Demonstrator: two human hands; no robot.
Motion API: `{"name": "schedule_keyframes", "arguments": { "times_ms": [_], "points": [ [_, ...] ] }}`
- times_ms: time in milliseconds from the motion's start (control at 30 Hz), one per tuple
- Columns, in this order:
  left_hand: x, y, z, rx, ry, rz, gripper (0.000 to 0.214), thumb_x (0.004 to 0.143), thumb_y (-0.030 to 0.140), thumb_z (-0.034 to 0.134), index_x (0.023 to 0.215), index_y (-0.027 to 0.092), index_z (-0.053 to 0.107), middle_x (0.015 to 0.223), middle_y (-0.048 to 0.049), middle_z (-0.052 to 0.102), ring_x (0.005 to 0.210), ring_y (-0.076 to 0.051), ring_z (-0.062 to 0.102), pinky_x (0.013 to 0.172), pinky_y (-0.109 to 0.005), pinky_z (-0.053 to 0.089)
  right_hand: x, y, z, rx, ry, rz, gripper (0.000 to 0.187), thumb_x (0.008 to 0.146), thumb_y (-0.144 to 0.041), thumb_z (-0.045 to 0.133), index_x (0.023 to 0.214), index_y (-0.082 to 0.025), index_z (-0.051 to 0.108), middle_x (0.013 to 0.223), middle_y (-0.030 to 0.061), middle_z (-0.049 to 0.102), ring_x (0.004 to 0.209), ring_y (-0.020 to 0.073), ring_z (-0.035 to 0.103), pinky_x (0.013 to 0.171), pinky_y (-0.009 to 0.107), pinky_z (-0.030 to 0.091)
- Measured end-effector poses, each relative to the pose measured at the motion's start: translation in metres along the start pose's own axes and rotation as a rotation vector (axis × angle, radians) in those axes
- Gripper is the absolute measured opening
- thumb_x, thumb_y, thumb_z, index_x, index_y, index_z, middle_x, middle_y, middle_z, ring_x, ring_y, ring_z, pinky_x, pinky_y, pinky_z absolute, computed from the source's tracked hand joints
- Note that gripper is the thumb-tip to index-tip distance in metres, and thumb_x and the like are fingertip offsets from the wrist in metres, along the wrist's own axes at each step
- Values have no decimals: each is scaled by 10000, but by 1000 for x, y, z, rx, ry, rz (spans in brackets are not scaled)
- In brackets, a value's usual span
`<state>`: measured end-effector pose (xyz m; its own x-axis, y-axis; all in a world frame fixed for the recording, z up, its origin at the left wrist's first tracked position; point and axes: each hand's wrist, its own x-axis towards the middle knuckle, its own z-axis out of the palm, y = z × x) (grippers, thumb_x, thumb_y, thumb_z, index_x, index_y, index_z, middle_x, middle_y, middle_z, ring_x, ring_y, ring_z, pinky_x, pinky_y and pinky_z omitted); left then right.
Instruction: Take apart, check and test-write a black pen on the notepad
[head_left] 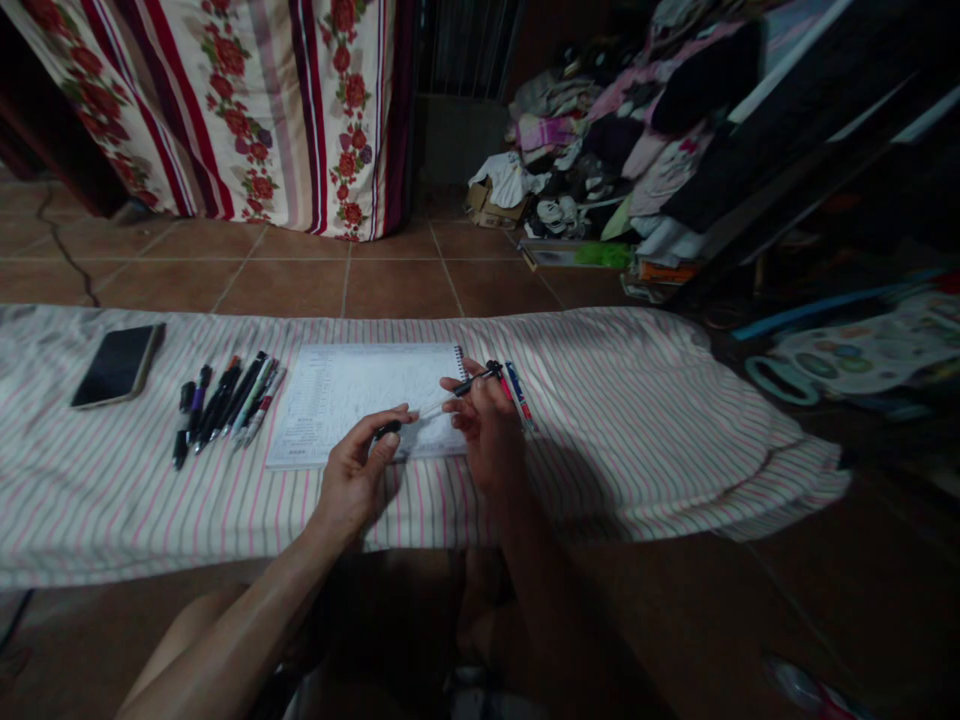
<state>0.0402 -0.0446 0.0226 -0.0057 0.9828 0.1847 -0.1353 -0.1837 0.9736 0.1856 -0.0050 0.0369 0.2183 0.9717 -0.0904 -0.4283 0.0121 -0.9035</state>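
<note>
My left hand (358,468) pinches a small dark pen cap (388,430) over the lower edge of a spiral notebook (352,395). My right hand (486,430) grips a black pen (477,378), its tip pointing left toward the cap, a small gap between them. The notebook lies open on a pink-striped cloth (637,440) spread over the floor. Two pens (519,395), red and blue, lie just right of my right hand. A row of several pens (225,405) rests left of the notebook.
A dark phone (118,364) lies at the cloth's left end. Beyond are brown floor tiles (390,280), a floral striped bedcover (247,110), and a heap of clothes (607,150) at the back right. My bare legs show below.
</note>
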Motion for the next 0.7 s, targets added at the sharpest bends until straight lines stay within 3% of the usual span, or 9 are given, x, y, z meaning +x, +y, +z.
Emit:
{"name": "schedule_keyframes", "arguments": {
  "times_ms": [167, 333, 567, 700],
  "points": [
    [6, -2, -7, 12, 96, -42, 231, 780, 291, 622, 985, 186, 647, 870, -35, 678, 836, -162, 614, 839, -308, 450, 2, 6, -1, -48, 10, 25, 318, 786, -341, 540, 1071, -201, 564, 847, 27, 692, 557, 59, 606, 428, 125, 399],
    [9, -1, -9, 23, 148, -151, 354, 752, 358, 638, 1062, 187, 641, 838, -26, 635, 675, -123, 553, 588, -240, 459, 3, 10, 0, -44, -4, 29, 330, 758, -292, 579, 1072, -192, 551, 871, 29, 696, 573, 60, 610, 437, 125, 404],
    [8, -4, -11, 127, 87, -182, 375, 770, 350, 620, 1101, 175, 638, 697, -1, 604, 624, -109, 501, 602, -238, 406, 5, 12, 2, 66, -8, 5, 193, 725, -263, 628, 881, -154, 594, 839, 35, 705, 568, 43, 593, 465, 113, 427],
    [8, -7, -12, 60, 74, -171, 248, 746, 322, 647, 941, 172, 682, 682, -1, 616, 666, -127, 541, 649, -254, 424, 2, 8, 2, 85, -61, -1, 208, 738, -310, 626, 889, -171, 595, 837, 33, 704, 574, 47, 588, 465, 118, 429]
  ]
}}
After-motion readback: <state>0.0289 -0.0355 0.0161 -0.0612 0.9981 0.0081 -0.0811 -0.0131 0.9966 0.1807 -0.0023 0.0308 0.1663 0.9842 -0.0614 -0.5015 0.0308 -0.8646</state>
